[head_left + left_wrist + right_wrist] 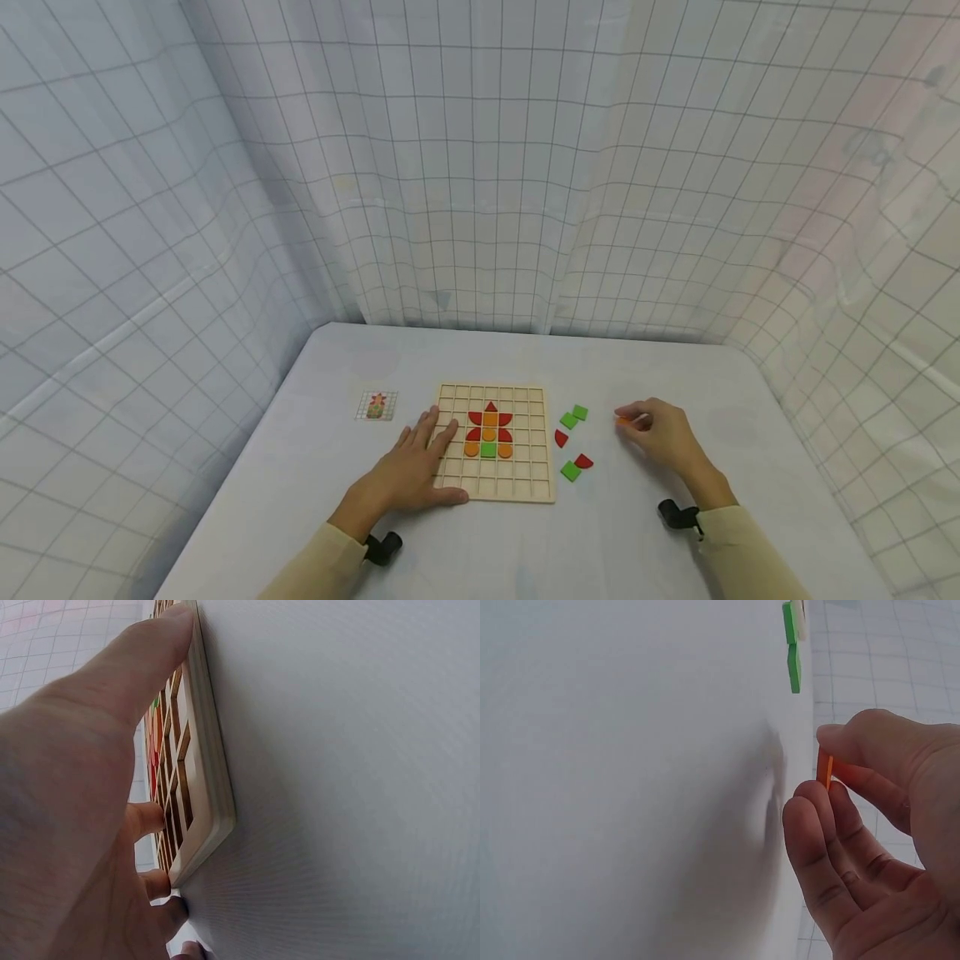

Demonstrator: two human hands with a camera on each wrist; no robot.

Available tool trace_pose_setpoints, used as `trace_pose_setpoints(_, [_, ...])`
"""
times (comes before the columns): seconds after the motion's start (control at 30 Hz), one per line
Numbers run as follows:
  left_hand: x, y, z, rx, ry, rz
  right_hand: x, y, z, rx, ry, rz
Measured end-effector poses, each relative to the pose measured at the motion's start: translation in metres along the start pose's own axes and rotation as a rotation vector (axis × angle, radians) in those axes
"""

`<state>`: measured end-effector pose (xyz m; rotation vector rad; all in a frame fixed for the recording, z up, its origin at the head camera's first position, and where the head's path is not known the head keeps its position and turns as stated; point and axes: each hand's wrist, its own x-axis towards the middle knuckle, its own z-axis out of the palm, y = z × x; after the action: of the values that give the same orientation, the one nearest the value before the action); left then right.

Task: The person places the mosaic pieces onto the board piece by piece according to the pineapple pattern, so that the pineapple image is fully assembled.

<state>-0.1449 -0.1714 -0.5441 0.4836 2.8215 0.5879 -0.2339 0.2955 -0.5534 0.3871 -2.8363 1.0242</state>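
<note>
Pinching one orange tile [824,768]: our right hand [662,432]. Resting, fingers spread, on the wooden grid board [527,465]: our left hand [408,473].

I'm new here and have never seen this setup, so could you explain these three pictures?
There is no machine, just a person's bare hands. The big picture comes from a head camera; the others from cameras on each wrist. The left hand rests at the near left corner of a gridded board bearing red, orange and green pieces. On the white table, a small pattern card lies left of the board; green squares and red pieces lie right. The right hand pinches an orange piece.
</note>
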Motion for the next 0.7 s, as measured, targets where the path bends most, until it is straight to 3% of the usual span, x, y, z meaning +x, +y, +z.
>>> trace_pose_setpoints(0.4, [0.001,0.000,-0.001,0.021,-0.002,0.002,-0.002,-0.036,0.010,0.052,-0.015,-0.113])
trace_pose_setpoints(0.7, [-0.001,0.003,-0.003,0.015,-0.006,-0.001,-0.001,-0.067,0.031,0.075,-0.115,-0.161])
